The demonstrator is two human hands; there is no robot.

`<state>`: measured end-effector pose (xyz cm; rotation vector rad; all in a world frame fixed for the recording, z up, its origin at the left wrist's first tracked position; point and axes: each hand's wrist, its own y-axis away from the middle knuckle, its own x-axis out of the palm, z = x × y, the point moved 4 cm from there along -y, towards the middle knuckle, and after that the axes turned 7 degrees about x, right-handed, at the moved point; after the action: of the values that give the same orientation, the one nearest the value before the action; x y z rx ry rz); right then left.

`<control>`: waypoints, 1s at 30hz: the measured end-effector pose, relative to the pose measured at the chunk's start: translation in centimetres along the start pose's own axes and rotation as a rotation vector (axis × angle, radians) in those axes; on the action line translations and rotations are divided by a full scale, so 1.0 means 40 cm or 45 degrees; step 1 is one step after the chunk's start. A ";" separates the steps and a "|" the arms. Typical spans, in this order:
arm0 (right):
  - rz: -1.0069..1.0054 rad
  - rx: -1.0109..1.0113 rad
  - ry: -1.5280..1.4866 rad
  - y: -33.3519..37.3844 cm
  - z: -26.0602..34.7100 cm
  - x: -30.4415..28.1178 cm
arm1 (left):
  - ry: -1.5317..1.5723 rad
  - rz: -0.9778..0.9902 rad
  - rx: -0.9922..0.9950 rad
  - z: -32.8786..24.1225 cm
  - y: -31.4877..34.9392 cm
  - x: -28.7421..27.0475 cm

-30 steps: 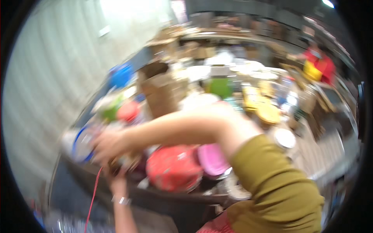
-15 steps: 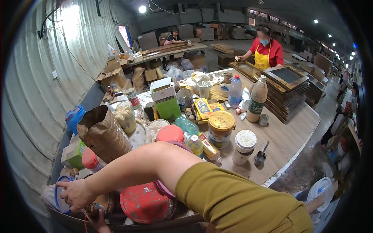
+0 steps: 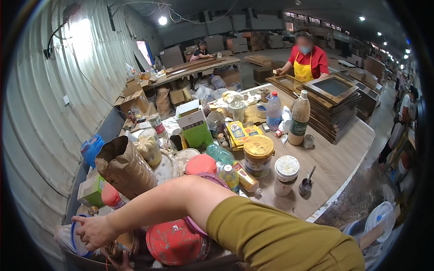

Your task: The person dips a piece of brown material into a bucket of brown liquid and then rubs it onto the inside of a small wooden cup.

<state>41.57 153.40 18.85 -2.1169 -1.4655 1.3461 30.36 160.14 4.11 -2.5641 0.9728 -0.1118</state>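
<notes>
From the lower right my right arm, in an olive sleeve, stretches across to the far left. My right hand (image 3: 97, 231) is over a blue-rimmed round tub or lid (image 3: 77, 247), index finger extended and the others apart. Whether it presses on the rim is hard to tell. Below it, at the lower edge, my left hand (image 3: 121, 263) is partly cut off, its fingers bent against a dark, stained object (image 3: 115, 251) whose kind I cannot make out. A red paint-smeared bucket lid (image 3: 176, 241) is just right of them, under my arm.
A torn brown paper bag (image 3: 124, 167) stands beyond my forearm. Farther right are a yellow-lidded bucket (image 3: 258, 156), a white-lidded tub (image 3: 286, 176), a small scoop (image 3: 305, 184) and plastic bottles (image 3: 299, 118). A person in a yellow apron (image 3: 306, 67) works beside stacked framed panels (image 3: 334, 110).
The whole view has shifted slightly, so things sit a little lower and to the right at the near left. Both hands keep nearly the same place beside the blue-rimmed tub or lid.
</notes>
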 end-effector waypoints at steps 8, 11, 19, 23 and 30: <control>0.178 0.114 -0.105 0.017 -0.015 -0.042 | -0.152 -0.108 0.136 -0.044 0.022 0.030; 0.257 0.185 -0.084 0.039 -0.031 -0.095 | -0.150 -0.038 0.033 -0.029 0.004 0.058; 0.356 0.159 -0.127 -0.014 0.011 -0.051 | -0.051 -0.117 0.034 -0.046 0.017 -0.002; 0.456 0.249 -0.148 0.010 0.000 -0.033 | -0.163 -0.075 0.062 -0.048 0.017 0.003; 0.506 0.679 -0.279 0.033 -0.054 -0.013 | -0.166 -0.091 0.023 -0.051 0.011 -0.008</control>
<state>44.04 152.98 19.50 -1.9955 -0.6363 1.8997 29.42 159.38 5.85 -2.5545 0.8284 0.0264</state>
